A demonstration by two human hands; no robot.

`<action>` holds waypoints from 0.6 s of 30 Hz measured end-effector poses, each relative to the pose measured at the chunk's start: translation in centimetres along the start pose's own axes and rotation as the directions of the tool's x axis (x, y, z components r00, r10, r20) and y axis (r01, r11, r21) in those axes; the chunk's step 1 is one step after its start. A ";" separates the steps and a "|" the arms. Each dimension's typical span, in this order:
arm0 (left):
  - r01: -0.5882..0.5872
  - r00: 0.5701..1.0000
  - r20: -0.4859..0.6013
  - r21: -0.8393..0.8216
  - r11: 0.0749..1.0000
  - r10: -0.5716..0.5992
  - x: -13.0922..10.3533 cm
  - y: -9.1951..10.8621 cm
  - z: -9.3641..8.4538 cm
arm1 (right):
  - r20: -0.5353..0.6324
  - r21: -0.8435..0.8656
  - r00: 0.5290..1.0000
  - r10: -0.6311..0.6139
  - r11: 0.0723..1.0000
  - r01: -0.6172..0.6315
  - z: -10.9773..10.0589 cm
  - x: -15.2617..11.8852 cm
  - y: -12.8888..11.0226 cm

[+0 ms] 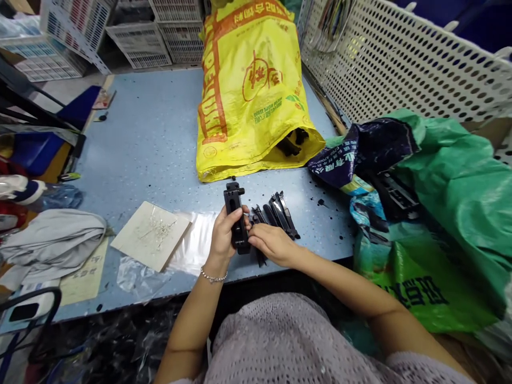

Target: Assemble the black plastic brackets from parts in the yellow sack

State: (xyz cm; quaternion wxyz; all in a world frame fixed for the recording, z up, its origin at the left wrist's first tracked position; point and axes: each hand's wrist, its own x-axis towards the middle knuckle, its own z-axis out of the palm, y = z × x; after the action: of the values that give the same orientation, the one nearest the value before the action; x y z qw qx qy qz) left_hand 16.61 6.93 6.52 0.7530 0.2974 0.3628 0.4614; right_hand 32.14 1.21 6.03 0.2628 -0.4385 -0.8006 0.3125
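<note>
The blue speckled tabletop (148, 144) extends before you. At its right spreads a green sack (452, 160), its mouth open on black parts (396, 194); at the far side lies a yellow sack (256, 69) with red print, its opening facing you. To your left rests a pale square board (136, 244). Your right hand (276, 244) is curled, fingertips at the lower right edge of the slotted black part (237, 213); whether its grip holds anything, one cannot tell. Your left hand (224, 233) has its grip closed round that part, thumb across the front, over the tabletop's near side. Slender black strips (281, 213) lie loosely bunched just beyond your right hand. A beaded bracelet (214, 278) rings your left wrist.
</note>
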 end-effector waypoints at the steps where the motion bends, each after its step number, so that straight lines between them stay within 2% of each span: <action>1: -0.024 1.000 0.009 0.018 1.000 0.023 0.0 0.1 0.2 | 0.019 0.063 1.000 0.025 0.998 -0.026 0.2 -0.2 0.0; 3: -0.097 0.995 0.043 0.082 0.992 0.093 -0.5 0.6 0.5 | 0.058 0.203 0.997 0.059 0.977 -0.070 0.3 -0.1 0.2; 5: -0.245 0.969 0.090 0.200 0.949 0.231 -1.8 1.3 0.6 | 0.066 0.344 0.991 0.113 0.930 -0.129 -0.6 0.6 0.6; 6: -0.342 0.940 0.124 0.288 0.894 0.319 -2.7 1.6 0.7 | 0.054 0.400 0.988 0.146 0.903 -0.156 -1.5 1.1 0.8; 8: -0.499 0.866 0.259 0.492 0.713 0.427 -4.5 1.5 0.6 | -0.017 0.466 0.975 0.221 0.865 -0.187 -4.0 2.4 0.9; 9: -0.538 0.842 0.341 0.576 0.615 0.417 -5.2 1.2 0.6 | -0.081 0.482 0.964 0.253 0.856 -0.184 -5.4 3.0 0.7; 10: -0.546 0.837 0.402 0.633 0.548 0.370 -5.6 0.6 0.5 | -0.153 0.488 0.949 0.274 0.856 -0.169 -6.6 3.5 0.4; 11: -0.524 0.851 0.427 0.660 0.538 0.306 -5.7 0.1 0.5 | -0.220 0.485 0.934 0.280 0.863 -0.145 -7.6 3.8 -0.2; 12: -0.475 0.877 0.411 0.654 0.589 0.250 -5.3 -0.3 0.4 | -0.267 0.475 0.926 0.268 0.872 -0.116 -8.1 3.8 -0.8; 13: -0.404 0.907 0.367 0.614 0.678 0.208 -4.6 -0.4 0.4 | -0.282 0.466 0.929 0.240 0.881 -0.086 -8.0 3.7 -1.5; 15: -0.270 0.950 0.267 0.450 0.851 0.160 -2.9 0.4 0.4 | -0.200 0.486 0.961 0.189 0.871 -0.070 -6.2 3.1 -2.6; 16: -0.253 0.956 0.240 0.376 0.891 0.171 -2.2 1.3 0.4 | -0.114 0.526 0.977 0.183 0.845 -0.097 -4.8 2.8 -2.8; 17: -0.281 0.951 0.230 0.352 0.893 0.209 -1.7 2.4 0.6 | -0.021 0.587 0.977 0.210 0.794 -0.158 -3.2 2.6 -2.7; 18: -0.345 0.933 0.241 0.387 0.855 0.268 -1.6 3.5 0.8 | 0.068 0.651 0.964 0.258 0.721 -0.239 -1.7 2.4 -2.4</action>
State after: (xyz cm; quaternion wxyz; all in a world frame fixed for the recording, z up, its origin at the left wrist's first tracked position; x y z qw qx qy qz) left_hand 15.08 6.74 10.18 0.6163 0.5476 0.3331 0.4576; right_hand 30.91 2.79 9.29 0.3657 -0.4264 -0.5712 0.5985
